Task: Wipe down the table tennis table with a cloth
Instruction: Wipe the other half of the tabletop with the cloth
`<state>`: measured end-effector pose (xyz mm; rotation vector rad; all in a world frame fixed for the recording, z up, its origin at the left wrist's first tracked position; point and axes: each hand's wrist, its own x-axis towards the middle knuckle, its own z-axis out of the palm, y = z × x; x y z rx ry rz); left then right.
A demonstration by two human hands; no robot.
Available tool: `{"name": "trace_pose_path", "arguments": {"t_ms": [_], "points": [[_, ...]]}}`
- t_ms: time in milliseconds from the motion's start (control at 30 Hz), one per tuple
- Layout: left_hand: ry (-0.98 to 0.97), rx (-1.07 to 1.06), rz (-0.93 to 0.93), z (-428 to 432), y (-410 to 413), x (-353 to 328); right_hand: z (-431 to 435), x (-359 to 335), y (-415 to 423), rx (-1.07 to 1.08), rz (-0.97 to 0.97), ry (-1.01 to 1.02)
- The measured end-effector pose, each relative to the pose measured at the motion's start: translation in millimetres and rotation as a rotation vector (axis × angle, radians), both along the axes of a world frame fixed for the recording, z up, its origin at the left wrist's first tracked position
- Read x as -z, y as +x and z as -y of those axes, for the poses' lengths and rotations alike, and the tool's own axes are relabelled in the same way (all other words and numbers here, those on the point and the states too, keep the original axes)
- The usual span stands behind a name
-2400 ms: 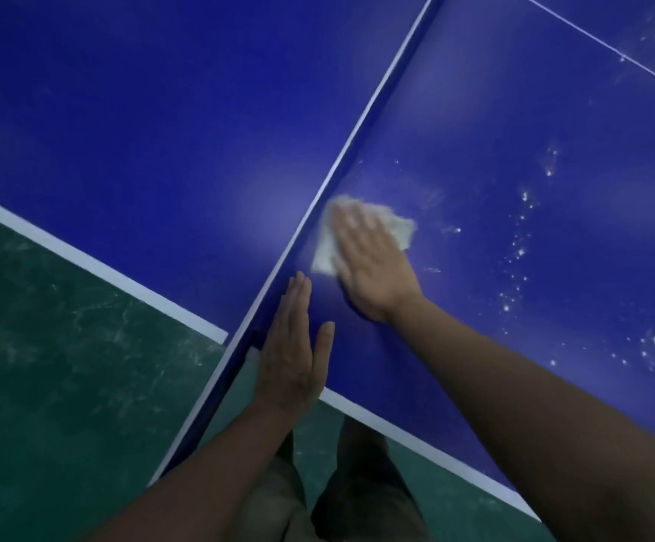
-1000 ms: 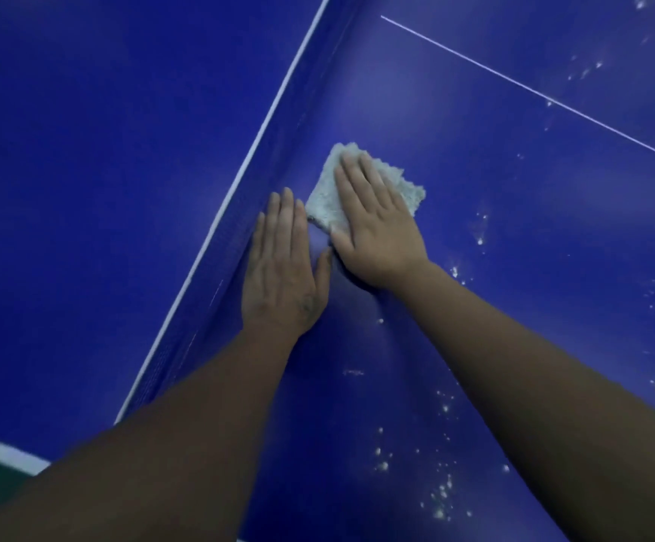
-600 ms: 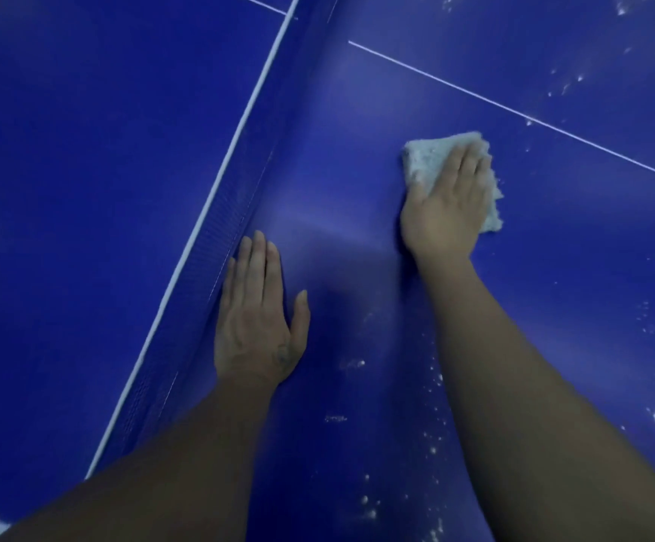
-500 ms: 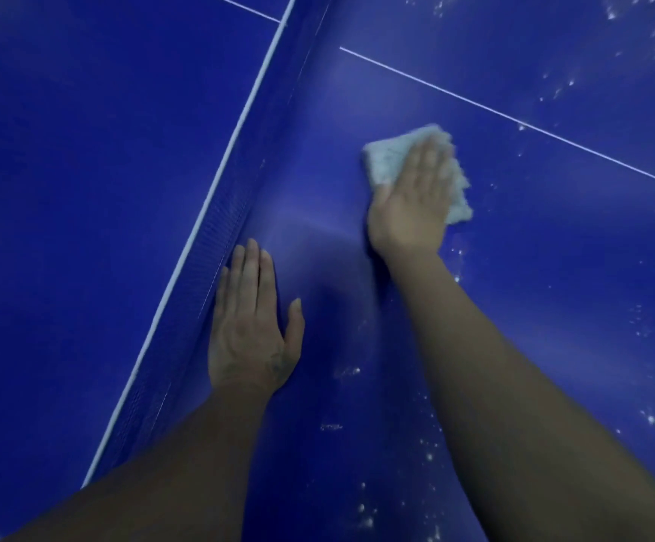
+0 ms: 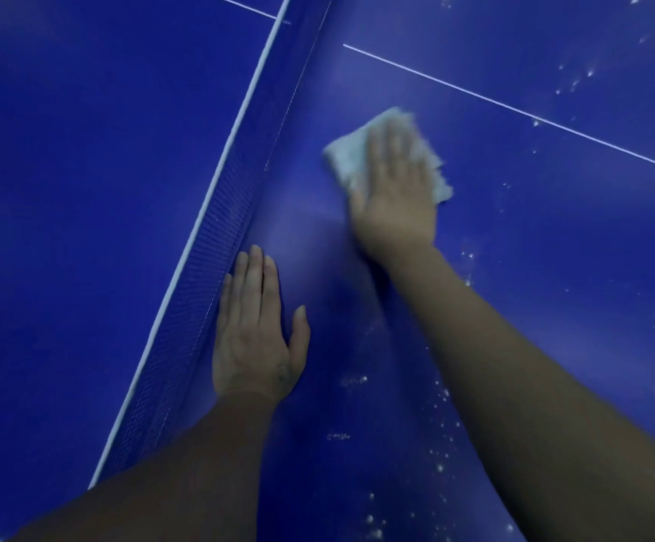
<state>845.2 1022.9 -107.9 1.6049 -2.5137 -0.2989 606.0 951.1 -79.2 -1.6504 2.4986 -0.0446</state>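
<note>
Cloth point(image 5: 346, 155) under flat right hand point(image 5: 394, 205), apart from net point(image 5: 235, 197).

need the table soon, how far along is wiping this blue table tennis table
Partway. Done: the strip of blue table tennis table beside the blue mesh net looks free of specks. In hand: the right hand presses a white fluffy cloth flat, while the left hand rests flat by the net. Left: white specks near the right forearm and more beyond the thin white line.
</note>
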Motion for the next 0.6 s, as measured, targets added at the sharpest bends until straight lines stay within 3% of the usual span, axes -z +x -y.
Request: {"name": "trace_pose_path", "arguments": {"t_ms": [100, 167, 233, 333, 500, 600], "points": [[-0.010, 0.010, -0.008, 0, 1, 2, -9, 3, 53, -0.452, 0.075, -0.072], [-0.020, 0.012, -0.005, 0, 1, 4, 5, 3, 52, -0.496, 0.082, -0.097], [-0.020, 0.010, -0.004, 1, 2, 5, 29, 2, 23, -0.366, 0.002, -0.020], [-0.005, 0.017, 0.000, 0, 2, 4, 45, 4, -50, -0.003, -0.045, 0.031], [0.020, 0.011, 0.009, -1, 1, 2, -10, -2, -131, 0.498, 0.013, 0.016], [0.024, 0.017, 0.024, 0, 1, -1, -19, -3, -116, 0.390, 0.022, 0.043]]}}
